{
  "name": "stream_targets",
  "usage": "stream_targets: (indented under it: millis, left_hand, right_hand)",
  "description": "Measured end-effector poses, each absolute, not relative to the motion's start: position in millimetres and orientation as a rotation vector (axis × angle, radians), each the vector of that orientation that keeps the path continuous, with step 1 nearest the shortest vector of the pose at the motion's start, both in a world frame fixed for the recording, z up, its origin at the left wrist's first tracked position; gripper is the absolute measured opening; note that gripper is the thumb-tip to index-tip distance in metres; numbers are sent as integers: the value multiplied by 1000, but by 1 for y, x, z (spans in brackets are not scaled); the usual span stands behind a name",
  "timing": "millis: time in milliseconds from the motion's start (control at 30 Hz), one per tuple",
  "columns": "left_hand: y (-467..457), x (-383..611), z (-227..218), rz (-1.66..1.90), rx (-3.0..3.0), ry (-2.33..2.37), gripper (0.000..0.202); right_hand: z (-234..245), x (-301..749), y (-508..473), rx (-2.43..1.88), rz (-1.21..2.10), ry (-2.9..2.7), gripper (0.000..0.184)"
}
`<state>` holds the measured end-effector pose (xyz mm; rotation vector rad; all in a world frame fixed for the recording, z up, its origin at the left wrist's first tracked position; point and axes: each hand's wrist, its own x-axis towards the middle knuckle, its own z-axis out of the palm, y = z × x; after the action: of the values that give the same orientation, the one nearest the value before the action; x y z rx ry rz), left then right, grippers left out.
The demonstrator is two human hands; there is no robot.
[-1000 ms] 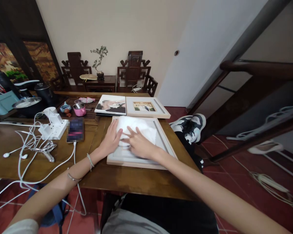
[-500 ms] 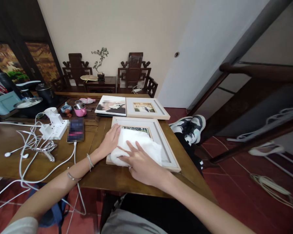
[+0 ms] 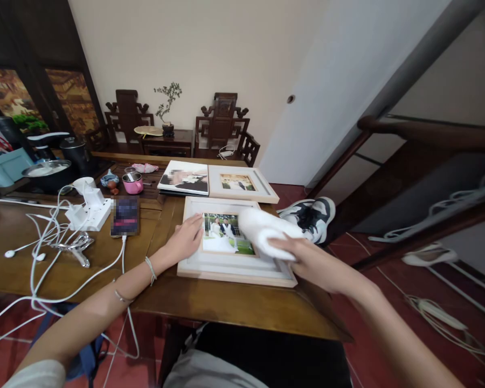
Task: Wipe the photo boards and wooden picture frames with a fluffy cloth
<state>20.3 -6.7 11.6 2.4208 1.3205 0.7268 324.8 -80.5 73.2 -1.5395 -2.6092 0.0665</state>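
Observation:
A pale wooden picture frame (image 3: 230,274) lies flat on the table before me, with a photo (image 3: 226,234) of two people in formal clothes at its middle. My left hand (image 3: 189,237) rests on the frame's left side, fingers stretched out towards the photo's edge and holding nothing. Over the right side of the frame, my right hand (image 3: 303,258) grips a bunched white cloth (image 3: 270,231). The cloth covers part of the frame's right side; I cannot tell whether it touches the surface.
Behind lie a second picture frame (image 3: 262,196) and a photo book (image 3: 181,178). To the left are a phone (image 3: 124,215), a power strip (image 3: 99,215), tangled white cables (image 3: 44,258) and a pink cup (image 3: 133,185). Shoes (image 3: 321,215) show beyond the table's right edge.
My right hand has moved right with the white cloth, lifting it off the photo, which is now uncovered. The cloth is more bunched. My left hand stays at the frame's left side.

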Motion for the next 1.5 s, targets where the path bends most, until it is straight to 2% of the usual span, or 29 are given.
stream_targets:
  millis: [100,167,400,567,733,833,1167,1267,1367,1500]
  left_hand:
    - [-3,19,8,763,2407,1294,38]
    - [-2,19,9,789,2404,1293,36]
    - [-4,19,17,737,2432,1314,30]
    - [-3,21,8,841,2368,1340,35]
    - [-1,21,6,828,2345,1336,34]
    - [-2,20,7,838,2322,1353,37]
    - [-1,20,0,844,2363,1357,38]
    - [0,18,1,832,2398,1340,36]
    - [0,17,3,813,2416,1328,35]
    - [-1,18,5,795,2397,1357,34]
  right_hand:
    - [83,296,-39,-1482,-184,-2523,60]
    - [87,263,-12,-1402,-250,-2560,60]
    - [66,188,28,-1273,-206,-2811,65]
    - [67,232,26,-1486,-178,-2769,68]
    - [78,290,19,-1700,-191,-2706,59]
    - [78,303,2,-1735,-188,-2700,66]
    - [85,333,-111,-1575,416,-2715,68]
    - [82,324,-92,-1644,358,-2670,69]
    - [72,309,-47,-1672,159,-2632,73]
    - [64,299,-4,-1669,30,-2560,71]
